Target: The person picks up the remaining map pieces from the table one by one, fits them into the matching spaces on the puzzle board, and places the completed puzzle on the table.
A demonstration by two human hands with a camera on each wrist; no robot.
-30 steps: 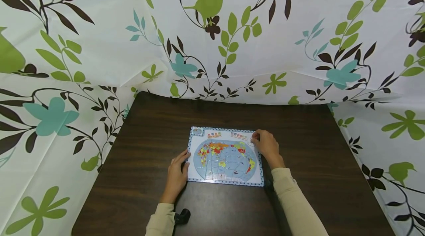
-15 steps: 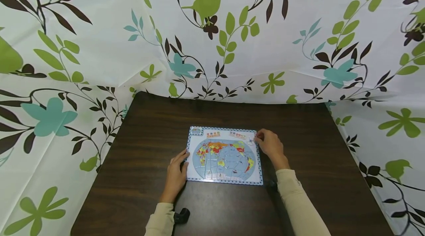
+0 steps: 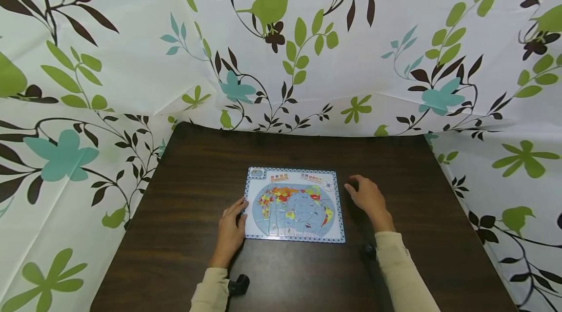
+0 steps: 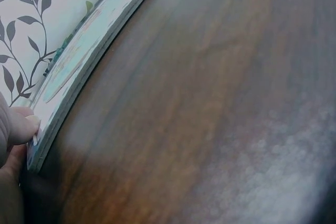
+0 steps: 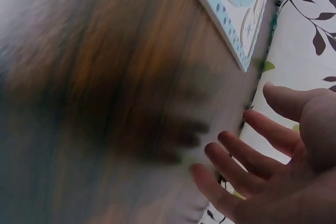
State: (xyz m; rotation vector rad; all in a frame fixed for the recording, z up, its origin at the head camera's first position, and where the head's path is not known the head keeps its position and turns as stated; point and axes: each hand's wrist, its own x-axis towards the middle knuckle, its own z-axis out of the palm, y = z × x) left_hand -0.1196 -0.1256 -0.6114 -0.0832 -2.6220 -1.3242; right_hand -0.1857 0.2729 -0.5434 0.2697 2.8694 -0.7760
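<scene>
A jigsaw puzzle board (image 3: 295, 204) with a world map lies flat on the dark wooden table; its map pieces fill the blue oval. My left hand (image 3: 231, 231) rests at the board's left edge, fingertips and thumb touching it. In the left wrist view the thumb (image 4: 25, 124) lies against the near end of the board (image 4: 100, 40). Off the board's right side is my right hand (image 3: 369, 199), apart from it and above the table. The right wrist view shows that hand (image 5: 273, 156) with spread, relaxed fingers and nothing in them, near a board corner (image 5: 233, 38).
The dark wooden table (image 3: 197, 165) reaches back to a white curtain (image 3: 145, 77) printed with leaves, birds and flowers, which also hangs on both sides. A black wrist device (image 3: 239, 285) is by the left sleeve, another (image 3: 369, 252) by the right sleeve.
My right hand has come off the board's upper right corner and moved right, uncovering the compass mark there. My left hand stays at the left edge. The head view has shifted slightly.
</scene>
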